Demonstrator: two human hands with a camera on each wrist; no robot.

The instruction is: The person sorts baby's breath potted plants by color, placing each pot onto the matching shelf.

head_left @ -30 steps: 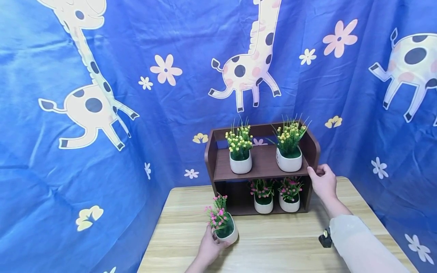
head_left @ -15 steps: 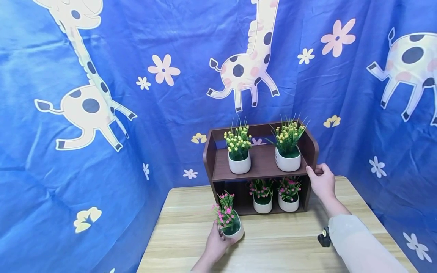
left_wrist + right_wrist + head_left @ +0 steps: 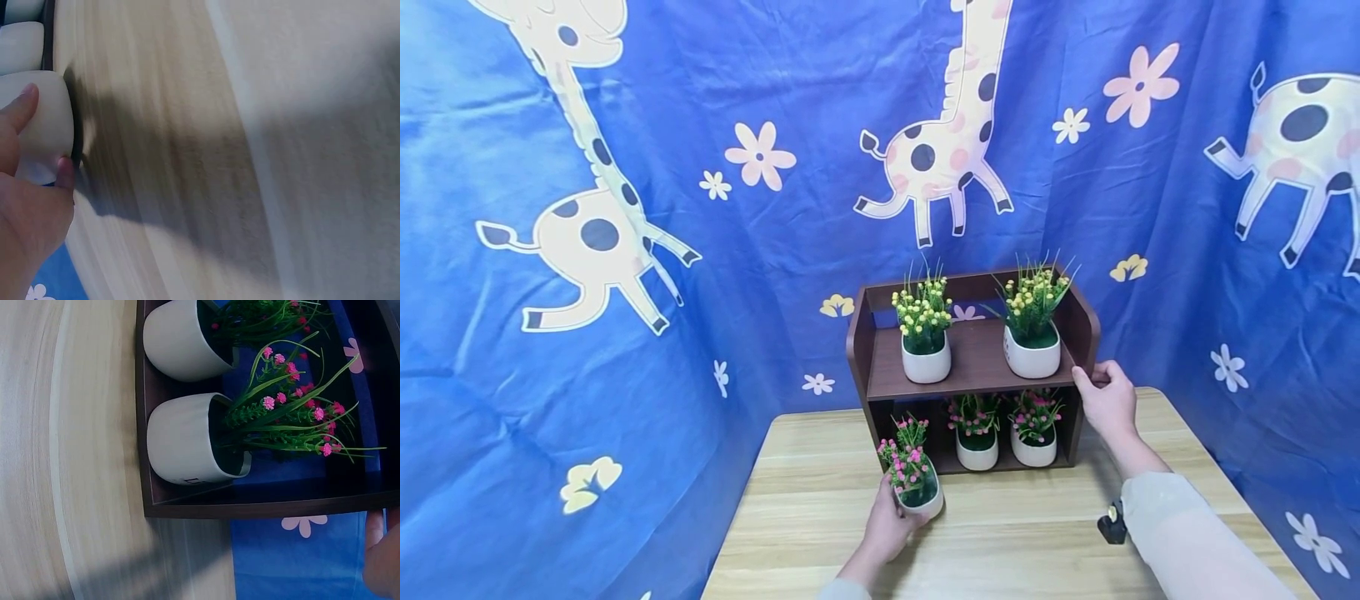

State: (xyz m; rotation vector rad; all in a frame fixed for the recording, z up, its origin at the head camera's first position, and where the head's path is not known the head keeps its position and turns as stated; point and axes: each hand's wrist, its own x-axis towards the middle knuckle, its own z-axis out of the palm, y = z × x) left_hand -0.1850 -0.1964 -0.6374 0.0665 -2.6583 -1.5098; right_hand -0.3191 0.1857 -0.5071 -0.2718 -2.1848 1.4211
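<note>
My left hand (image 3: 887,523) grips a white-potted artificial plant with pink flowers (image 3: 925,502) from its left side, in front of the lower left of a dark brown two-tier shelf (image 3: 973,354). In the left wrist view the thumb and a finger lie against the white pot (image 3: 53,119); whether its base touches the table I cannot tell. My right hand (image 3: 1108,403) holds the shelf's right side panel by its front edge, thumb in front. Only part of that hand (image 3: 382,565) shows in the right wrist view.
Two yellow-flowered potted plants (image 3: 927,365) (image 3: 1033,358) stand on the upper tier. Two pink-flowered ones (image 3: 977,455) (image 3: 1034,450) stand at the middle and right of the lower tier. The wooden table (image 3: 805,492) meets a blue giraffe-print curtain (image 3: 790,275) behind.
My left hand has carried the pink-flowered plant to the right and forward, closer to the lower tier. The right hand stays on the shelf's side panel.
</note>
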